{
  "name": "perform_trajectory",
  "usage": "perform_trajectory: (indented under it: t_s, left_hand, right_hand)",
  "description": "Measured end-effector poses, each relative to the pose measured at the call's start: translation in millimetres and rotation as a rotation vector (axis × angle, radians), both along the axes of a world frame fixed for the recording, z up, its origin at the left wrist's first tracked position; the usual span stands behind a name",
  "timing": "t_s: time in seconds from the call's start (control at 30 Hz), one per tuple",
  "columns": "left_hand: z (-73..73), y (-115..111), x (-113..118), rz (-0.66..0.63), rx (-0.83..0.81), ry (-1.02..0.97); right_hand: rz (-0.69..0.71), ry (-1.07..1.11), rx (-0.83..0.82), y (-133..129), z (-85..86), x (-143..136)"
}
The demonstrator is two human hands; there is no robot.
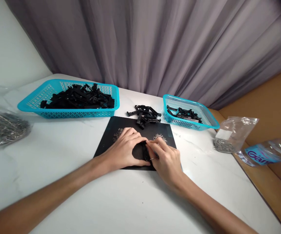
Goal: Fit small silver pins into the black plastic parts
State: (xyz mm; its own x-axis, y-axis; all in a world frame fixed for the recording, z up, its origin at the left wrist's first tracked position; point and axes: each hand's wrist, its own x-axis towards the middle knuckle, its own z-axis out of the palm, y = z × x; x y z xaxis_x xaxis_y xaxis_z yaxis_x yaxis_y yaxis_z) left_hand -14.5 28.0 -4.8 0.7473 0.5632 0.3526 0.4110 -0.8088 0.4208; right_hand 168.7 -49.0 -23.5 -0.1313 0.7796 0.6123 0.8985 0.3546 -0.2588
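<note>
Over the black mat (109, 130), my left hand (125, 149) grips a small black plastic part (145, 152) between its thumb and fingers. My right hand (166, 158) touches the same part from the right, its fingers pinched together near the part's upper end. Whatever those fingertips hold is too small to make out. A pile of small metal pieces (118, 134) lies behind my left hand, and another metal pile (160, 137) lies behind my right hand. Several black parts (145, 114) are heaped at the mat's far edge.
A large blue basket (79, 113) of black parts stands at the back left, a smaller blue basket (191, 125) at the back right. Bags of metal pieces lie at far left (5, 126) and right (225, 144). A plastic bottle (264, 152) lies beyond the right bag.
</note>
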Motion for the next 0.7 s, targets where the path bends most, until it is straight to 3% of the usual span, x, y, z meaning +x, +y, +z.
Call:
perform_trajectory:
  t_s: [0.23, 0.43, 0.7]
  left_hand:
    - [-0.3, -0.1, -0.1, 0.022, -0.003, 0.010]
    - [-0.4, 0.7, 0.5, 0.020, -0.005, 0.017]
    - [-2.3, 3.3, 1.8, 0.042, -0.111, 0.003]
  right_hand:
    - [0.085, 0.383, -0.266, 8.3, 17.5, 16.3]
    - [0.123, 0.675, -0.505, 23.1, 20.5, 26.1]
    - [0.184, 0.792, -0.619, 36.2, 23.2, 32.6]
